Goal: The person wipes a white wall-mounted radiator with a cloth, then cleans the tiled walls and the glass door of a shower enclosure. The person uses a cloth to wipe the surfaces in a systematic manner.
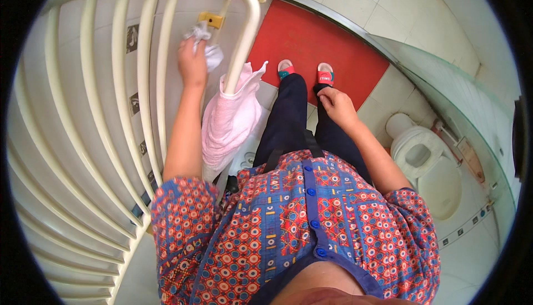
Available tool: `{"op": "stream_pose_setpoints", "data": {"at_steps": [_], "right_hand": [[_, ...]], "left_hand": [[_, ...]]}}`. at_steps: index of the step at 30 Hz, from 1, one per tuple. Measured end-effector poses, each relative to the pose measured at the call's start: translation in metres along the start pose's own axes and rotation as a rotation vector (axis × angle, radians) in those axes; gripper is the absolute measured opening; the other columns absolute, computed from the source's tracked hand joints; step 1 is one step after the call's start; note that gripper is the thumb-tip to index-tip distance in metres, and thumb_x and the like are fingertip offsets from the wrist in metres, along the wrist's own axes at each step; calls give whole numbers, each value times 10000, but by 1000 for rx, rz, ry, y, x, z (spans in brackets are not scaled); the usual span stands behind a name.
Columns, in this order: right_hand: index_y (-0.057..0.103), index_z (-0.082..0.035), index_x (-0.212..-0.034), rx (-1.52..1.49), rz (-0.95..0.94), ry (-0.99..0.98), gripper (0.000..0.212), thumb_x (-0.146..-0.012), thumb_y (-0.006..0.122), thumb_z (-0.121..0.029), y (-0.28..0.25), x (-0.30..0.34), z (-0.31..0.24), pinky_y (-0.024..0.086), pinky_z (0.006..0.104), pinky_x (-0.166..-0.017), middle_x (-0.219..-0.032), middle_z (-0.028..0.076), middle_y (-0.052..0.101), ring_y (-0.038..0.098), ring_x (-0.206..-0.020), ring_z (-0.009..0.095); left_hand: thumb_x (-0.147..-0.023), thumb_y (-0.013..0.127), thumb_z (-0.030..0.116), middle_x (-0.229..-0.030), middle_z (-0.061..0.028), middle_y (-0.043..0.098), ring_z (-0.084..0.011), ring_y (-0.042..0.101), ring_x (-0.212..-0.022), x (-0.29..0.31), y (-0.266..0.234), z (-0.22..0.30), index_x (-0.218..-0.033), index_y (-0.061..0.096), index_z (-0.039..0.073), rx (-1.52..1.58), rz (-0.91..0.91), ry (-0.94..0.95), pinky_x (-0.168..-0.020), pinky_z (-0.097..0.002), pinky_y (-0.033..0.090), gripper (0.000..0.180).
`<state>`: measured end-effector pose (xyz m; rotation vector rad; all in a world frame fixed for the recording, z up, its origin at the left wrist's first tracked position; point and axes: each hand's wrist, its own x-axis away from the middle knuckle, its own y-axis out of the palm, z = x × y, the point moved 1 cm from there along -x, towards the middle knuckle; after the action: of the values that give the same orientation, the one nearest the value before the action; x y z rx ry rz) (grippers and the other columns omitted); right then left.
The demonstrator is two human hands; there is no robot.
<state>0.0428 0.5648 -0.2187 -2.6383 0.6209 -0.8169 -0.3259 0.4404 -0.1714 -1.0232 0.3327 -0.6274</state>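
My left hand [192, 63] reaches forward on the left, its fingers closed around a crumpled white cloth [213, 57]. The cloth touches or lies very near a yellow bracket [211, 19] at the far end of a cream tubular towel radiator [118, 55]. Over the radiator's near rail hangs a pink towel [229, 122], to the right of my left forearm. In front of my right thigh, my right hand [340, 108] hangs with fingers loosely curled in, and nothing shows in it.
A red mat [316, 33] lies under my slippered feet. To the right stand a white toilet [417, 152] with its lid raised and a curved glass panel [472, 99]. A metal door track [333, 13] crosses the floor beyond the mat. Tiled wall runs behind the radiator.
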Motion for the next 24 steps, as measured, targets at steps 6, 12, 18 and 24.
{"op": "stream_pose_setpoints", "data": {"at_steps": [6,12,18,24], "right_hand": [[615,-18,-1111,-722,31,-57,260,-895,626,-161,-28,-17,-55,496,290,-821,-1058,73,647,633,-913,157],[470,-24,-1248,-1968,-537,-85,379,-956,500,-264,-16,-41,-87,443,401,-999,-1169,121,560,554,-1111,264],[579,2,-865,-1372,2,-409,179,-836,576,-174,13,-80,1,459,253,-712,-826,42,568,531,-757,146],[586,-21,-888,-970,171,-338,279,-649,719,-80,-11,-119,-23,469,265,-653,-811,56,574,546,-715,165]], "left_hand": [[-802,700,66,-1132,-199,549,-349,558,-997,79,-53,129,-1122,576,-15,348,158,337,-865,-417,448,351],[-742,711,85,-1360,-206,453,-375,405,-1276,94,-48,203,-1161,636,71,-29,-428,702,-1045,-449,341,425],[-832,653,105,-1381,-230,422,-383,410,-1272,87,-84,134,-1371,410,9,-245,-235,359,-1055,-447,338,598],[-839,641,91,-1352,-249,435,-397,433,-1244,106,-70,98,-1388,340,-25,-188,-342,117,-1040,-427,356,637]]}}
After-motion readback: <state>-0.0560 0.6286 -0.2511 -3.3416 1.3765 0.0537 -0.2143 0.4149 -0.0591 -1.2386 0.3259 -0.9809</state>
